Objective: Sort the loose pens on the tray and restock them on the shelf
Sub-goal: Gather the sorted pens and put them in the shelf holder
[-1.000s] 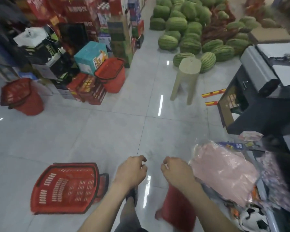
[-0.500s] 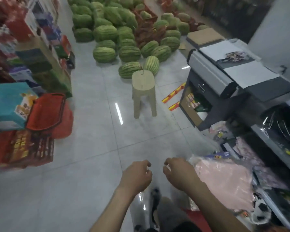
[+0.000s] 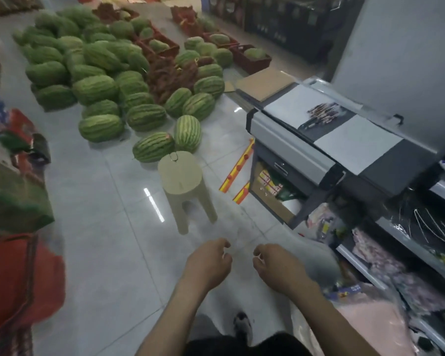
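Pens: position cannot be told in the blurred view. Metal shelf recorded at 3 o'clock, stocked with packets. Left hand and right hand held apart at 6 o'clock, fingers curled; whether anything is pinched cannot be told. Stool listed at 12 o'clock, watermelons behind it

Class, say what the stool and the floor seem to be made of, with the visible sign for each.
Stool: probably moulded plastic, matt beige; seat and legs look one piece. Floor: likely glazed tile, glossy pale grey; grout lines and a reflected light streak.
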Demonstrator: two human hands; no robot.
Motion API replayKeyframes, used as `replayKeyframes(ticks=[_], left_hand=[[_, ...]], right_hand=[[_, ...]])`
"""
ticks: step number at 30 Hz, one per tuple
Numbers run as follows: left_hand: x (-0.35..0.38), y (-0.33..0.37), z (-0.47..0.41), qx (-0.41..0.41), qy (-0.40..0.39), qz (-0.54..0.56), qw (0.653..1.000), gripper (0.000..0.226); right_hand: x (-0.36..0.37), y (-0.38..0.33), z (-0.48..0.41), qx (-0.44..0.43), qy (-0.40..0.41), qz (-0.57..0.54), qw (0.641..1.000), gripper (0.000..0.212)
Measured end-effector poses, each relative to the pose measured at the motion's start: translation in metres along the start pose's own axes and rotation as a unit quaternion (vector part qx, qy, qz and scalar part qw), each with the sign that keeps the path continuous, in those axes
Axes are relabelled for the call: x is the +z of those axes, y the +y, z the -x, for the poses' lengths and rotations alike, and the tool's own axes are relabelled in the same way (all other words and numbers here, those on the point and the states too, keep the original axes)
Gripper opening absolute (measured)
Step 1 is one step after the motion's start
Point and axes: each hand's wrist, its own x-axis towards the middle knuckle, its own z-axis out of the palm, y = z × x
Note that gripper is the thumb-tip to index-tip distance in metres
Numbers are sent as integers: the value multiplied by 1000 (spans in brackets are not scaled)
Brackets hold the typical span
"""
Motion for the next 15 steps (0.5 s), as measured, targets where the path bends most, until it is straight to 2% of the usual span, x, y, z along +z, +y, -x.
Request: replayKeyframes(ticks=[5,11,15], left_hand=[[-43,3,-98,17,-15,-3,1000,42],[-101,8,-224,96,-85,-77,989,44],[-139,29,-284,158,-101,-108,976,43]], right_hand=[[-39,-18,-81,29,22,-3,999,33],[-81,-43,-185,80,40,10,996,38],[-113,-51,-226,113,70,7,991,38]])
